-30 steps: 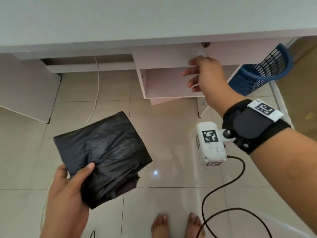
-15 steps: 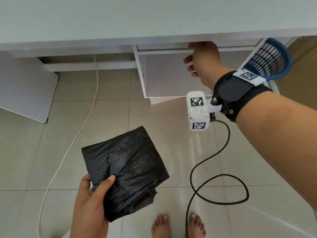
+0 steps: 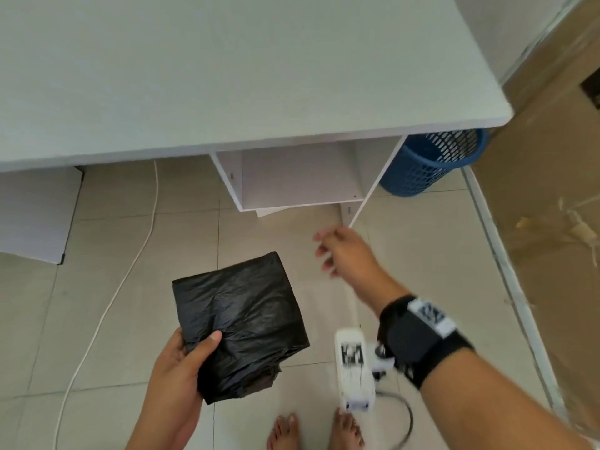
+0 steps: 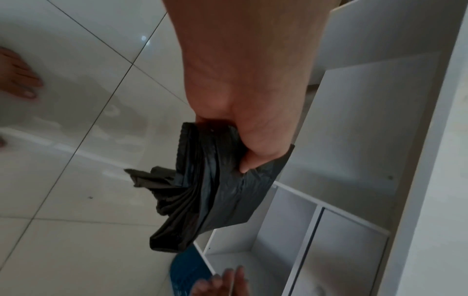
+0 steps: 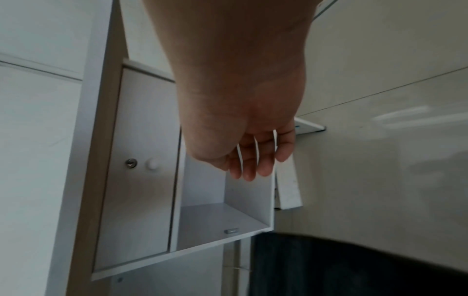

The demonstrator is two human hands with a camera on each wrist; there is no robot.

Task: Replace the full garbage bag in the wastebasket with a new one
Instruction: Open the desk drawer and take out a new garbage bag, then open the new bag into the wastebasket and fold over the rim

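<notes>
The left hand (image 3: 177, 368) grips a folded black garbage bag (image 3: 240, 332) at its near corner, thumb pressed on the top face and the other fingers curled beneath. In the left wrist view the thumb pinches the bag's gathered folds, and loose layers hang below the hand. The bag is held in the air above the tiled floor (image 3: 130, 319), clear of every surface.

The right hand (image 3: 341, 251) is in the air just beyond and to the right of the bag, not touching it. Its fingers are relaxed, slightly spread and hold nothing; the right wrist view shows them pointing toward the open cabinet compartment (image 3: 298, 177). A black wrist strap (image 3: 422, 339) and a white camera module (image 3: 354, 368) sit on the right forearm, with a black cable (image 3: 407, 427) trailing behind.

The blue wastebasket (image 3: 431, 160) stands on the floor, well beyond and to the right of the right hand, beside the cabinet and partly under the corner of the white counter (image 3: 227, 69). Its inside is not clearly visible.

A white cord (image 3: 107, 313) runs across the floor to the left of the left hand. Two bare feet (image 3: 285, 433) stand behind both hands.
</notes>
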